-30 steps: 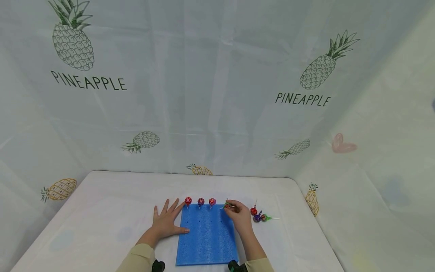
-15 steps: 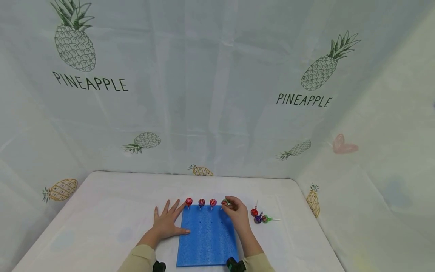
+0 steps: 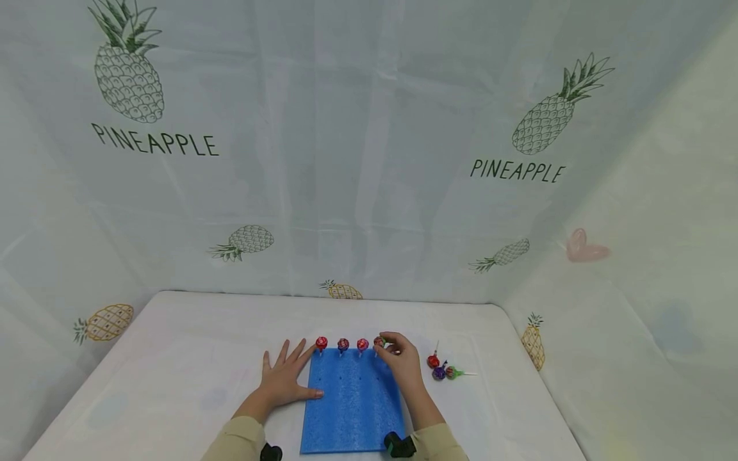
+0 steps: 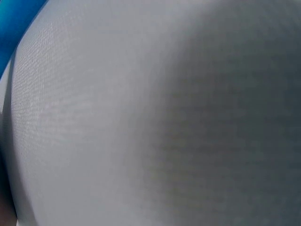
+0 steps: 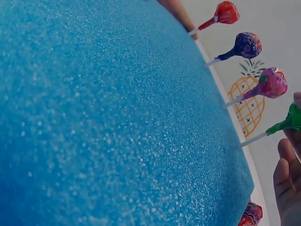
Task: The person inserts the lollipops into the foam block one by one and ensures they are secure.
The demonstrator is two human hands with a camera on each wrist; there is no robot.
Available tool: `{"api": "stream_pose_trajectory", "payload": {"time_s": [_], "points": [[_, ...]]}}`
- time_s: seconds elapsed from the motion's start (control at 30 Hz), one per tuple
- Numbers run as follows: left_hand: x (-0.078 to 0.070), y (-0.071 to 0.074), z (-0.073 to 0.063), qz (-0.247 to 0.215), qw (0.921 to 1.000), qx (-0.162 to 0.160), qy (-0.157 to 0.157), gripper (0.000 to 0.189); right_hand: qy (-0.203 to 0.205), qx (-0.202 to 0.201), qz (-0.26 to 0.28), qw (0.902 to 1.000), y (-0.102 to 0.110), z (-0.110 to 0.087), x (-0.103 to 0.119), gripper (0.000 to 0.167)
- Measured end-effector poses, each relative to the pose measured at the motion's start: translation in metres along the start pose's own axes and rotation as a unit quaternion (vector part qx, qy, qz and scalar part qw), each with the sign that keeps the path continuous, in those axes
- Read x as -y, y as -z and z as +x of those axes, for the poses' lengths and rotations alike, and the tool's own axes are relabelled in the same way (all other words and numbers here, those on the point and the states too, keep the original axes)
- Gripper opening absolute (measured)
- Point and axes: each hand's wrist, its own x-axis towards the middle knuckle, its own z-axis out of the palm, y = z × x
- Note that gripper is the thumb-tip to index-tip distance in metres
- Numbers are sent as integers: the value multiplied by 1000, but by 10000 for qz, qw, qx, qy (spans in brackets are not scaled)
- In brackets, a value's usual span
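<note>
A blue glittery board [image 3: 353, 410] lies on the white table. Along its far edge stand a red lollipop [image 3: 321, 342], a dark purple lollipop [image 3: 343, 344] and a pink lollipop [image 3: 362, 344], their sticks in the board. My right hand [image 3: 403, 365] pinches a green-wrapped lollipop [image 5: 282, 125] by its head at the far right corner; in the right wrist view its white stick meets the board. My left hand [image 3: 282, 381] lies spread on the left, thumb over the board's edge, index fingertip close to the red lollipop.
To the right of the board lie another red lollipop [image 3: 433, 362], a purple lollipop [image 3: 439, 372] and a green-wrapped lollipop [image 3: 452, 372] on the white tablecloth [image 3: 496, 410]. Small holes dot the board nearer the person. A pineapple-print curtain [image 3: 328, 160] hangs behind the table.
My right hand has shifted slightly left and away from the person, and its lollipop now stands upright in line with the other three. My left hand has kept its place.
</note>
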Motion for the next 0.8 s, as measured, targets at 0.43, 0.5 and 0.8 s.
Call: {"api": "stream_pose_trajectory", "payload": {"time_s": [0.43, 0.5, 0.8], "points": [[-8, 10, -3, 40, 9999, 128, -38, 111, -17, 103, -91, 9999, -1, 1, -2, 33], [-9, 11, -3, 80, 9998, 179, 17, 110, -25, 117, -55, 9999, -1, 1, -2, 32], [-10, 11, -2, 189, 9995, 236, 97, 111, -64, 141, -12, 9999, -2, 2, -7, 30]]}}
